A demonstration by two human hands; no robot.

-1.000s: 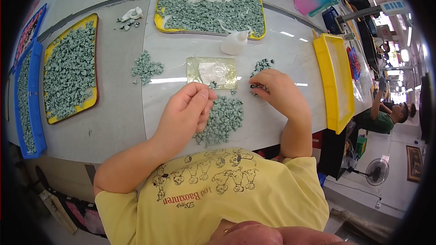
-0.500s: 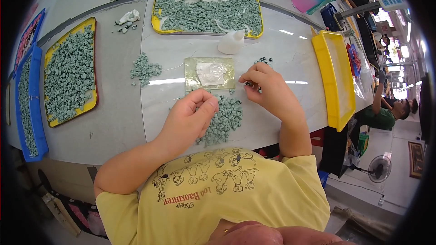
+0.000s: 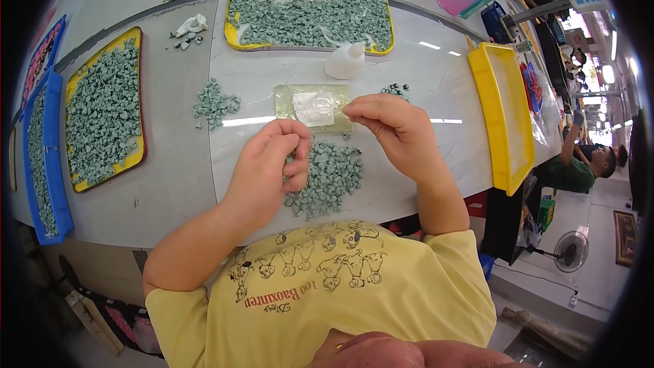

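Both hands hover over the table around a small greenish pad (image 3: 286, 94) that carries a white sheet with a round clear blob (image 3: 321, 103). My left hand (image 3: 267, 167) is closed, fingers curled, at the left of a loose pile of small grey-green pieces (image 3: 332, 177); what it holds, if anything, is hidden. My right hand (image 3: 398, 133) pinches at the pad's right edge, and anything between its fingertips is too small to make out. A small group of dark-tipped pieces (image 3: 395, 88) lies just beyond it. Behind the pad stands a white squeeze bottle (image 3: 345, 61).
Yellow-rimmed trays full of green pieces stand at the back (image 3: 235, 31) and left (image 3: 142, 95), with a blue tray (image 3: 60, 184) farther left. Another small pile (image 3: 216, 103) lies left of the pad. A yellow bin (image 3: 501, 119) borders the right side. A person (image 3: 575, 170) is at far right.
My right hand has moved left from the dark-tipped pieces to the pad's right edge, its fingertips together. My left hand has shifted slightly left and away from me, still closed.
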